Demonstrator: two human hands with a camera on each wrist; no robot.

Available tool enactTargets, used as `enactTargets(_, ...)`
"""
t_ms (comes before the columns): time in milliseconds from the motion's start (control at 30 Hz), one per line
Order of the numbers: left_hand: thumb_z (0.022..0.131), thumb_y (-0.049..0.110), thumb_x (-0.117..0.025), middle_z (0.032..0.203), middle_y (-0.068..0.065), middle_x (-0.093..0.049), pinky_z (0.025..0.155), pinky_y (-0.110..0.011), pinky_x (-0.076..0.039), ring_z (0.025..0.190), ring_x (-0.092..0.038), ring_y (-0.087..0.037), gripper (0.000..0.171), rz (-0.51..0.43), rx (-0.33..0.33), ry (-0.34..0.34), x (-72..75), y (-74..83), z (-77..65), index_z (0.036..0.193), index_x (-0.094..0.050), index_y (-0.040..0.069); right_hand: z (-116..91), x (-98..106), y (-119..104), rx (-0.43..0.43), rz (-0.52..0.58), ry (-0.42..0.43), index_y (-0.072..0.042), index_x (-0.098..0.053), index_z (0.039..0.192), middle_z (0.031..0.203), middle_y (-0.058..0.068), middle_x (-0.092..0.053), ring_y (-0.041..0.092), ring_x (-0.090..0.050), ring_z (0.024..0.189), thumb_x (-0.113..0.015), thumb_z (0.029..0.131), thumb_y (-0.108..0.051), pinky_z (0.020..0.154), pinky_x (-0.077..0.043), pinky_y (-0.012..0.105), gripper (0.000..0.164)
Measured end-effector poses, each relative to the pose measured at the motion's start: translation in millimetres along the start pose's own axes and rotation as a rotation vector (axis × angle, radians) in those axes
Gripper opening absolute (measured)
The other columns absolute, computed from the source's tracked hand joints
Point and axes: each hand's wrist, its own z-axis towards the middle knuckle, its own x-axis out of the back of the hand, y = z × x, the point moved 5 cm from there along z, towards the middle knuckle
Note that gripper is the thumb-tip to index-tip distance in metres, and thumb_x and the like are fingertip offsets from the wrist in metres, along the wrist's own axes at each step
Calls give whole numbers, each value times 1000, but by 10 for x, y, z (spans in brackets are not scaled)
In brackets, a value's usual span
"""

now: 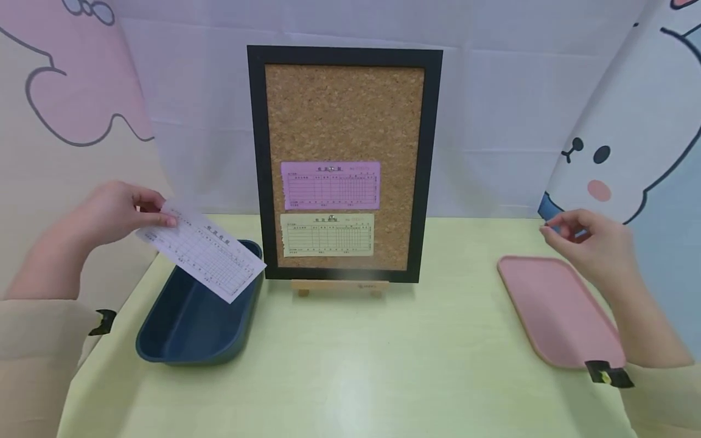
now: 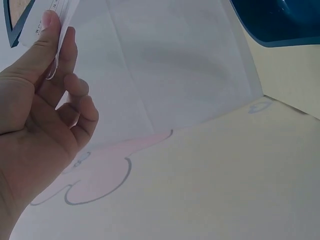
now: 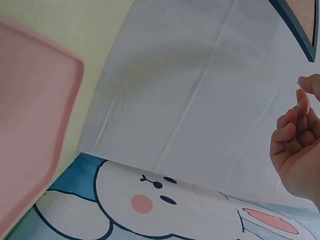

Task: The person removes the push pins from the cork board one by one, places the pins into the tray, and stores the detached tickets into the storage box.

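Between thumb and fingers, my left hand [image 1: 126,210] pinches a white receipt slip [image 1: 210,252] by its upper left end. The slip is printed with a table and hangs tilted above the dark blue bin [image 1: 181,328]. My right hand [image 1: 599,243] is raised above the pink tray [image 1: 564,310], thumb and index finger pinched together. In the right wrist view a tiny pin [image 3: 297,83] pokes out at those fingertips; most of it is hidden. On the framed cork board [image 1: 345,115], a purple receipt slip [image 1: 331,191] is fixed above a pale yellow receipt slip [image 1: 328,240], each with a small tack near its top.
A small wooden easel [image 1: 339,285] props the board upright at the back of the pale yellow table [image 1: 350,365]. Behind hangs a white cloth [image 1: 493,109], with cartoon-printed cloth at both sides. The bin stands left of the board, the tray to the right.
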Motion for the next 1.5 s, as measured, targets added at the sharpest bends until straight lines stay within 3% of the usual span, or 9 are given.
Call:
enactTargets(133,80,39,-75,76,-2,-66,59,-29,-34,66,-59,-17,37,6,4,-83,-103,-11,38,96,-69,6,-55,-69,151,-34,-20,-28,-10,-65,91,71,-4,-51,1,-42,65,-67,86,-31,51,-34,14,23)
enactTargets(400,81,25,-75,76,-2,-65,56,-27,-42,62,-60,-15,24,41,-65,-165,-317,12,105,92,-69,5,-134,-228,388,-59,3,-60,-6,-66,93,73,1,-51,3,-41,66,-67,87,-30,51,-34,17,25)
enactTargets(700,78,16,-77,79,-7,-63,59,-30,-45,61,-56,-15,18,117,-114,-160,-542,47,168,89,-69,5,-248,-423,661,-136,11,-142,-3,-63,96,78,6,-53,8,-43,70,-64,89,-32,48,-38,20,29)
enactTargets(1100,74,13,-80,78,-4,-64,59,-30,-46,62,-54,-15,14,207,-202,-197,-806,141,243,82,-68,8,-288,-640,945,-95,-10,-221,-2,-63,93,74,7,-53,7,-43,65,-64,89,-24,51,-36,21,22)
enactTargets(1500,71,14,-82,73,2,-59,62,-31,-43,71,-50,-19,14,283,-265,-224,-1076,223,319,74,-69,14,-252,-836,1260,-51,-82,-405,-4,-63,90,79,4,-54,11,-44,70,-69,84,-20,58,-37,22,18)
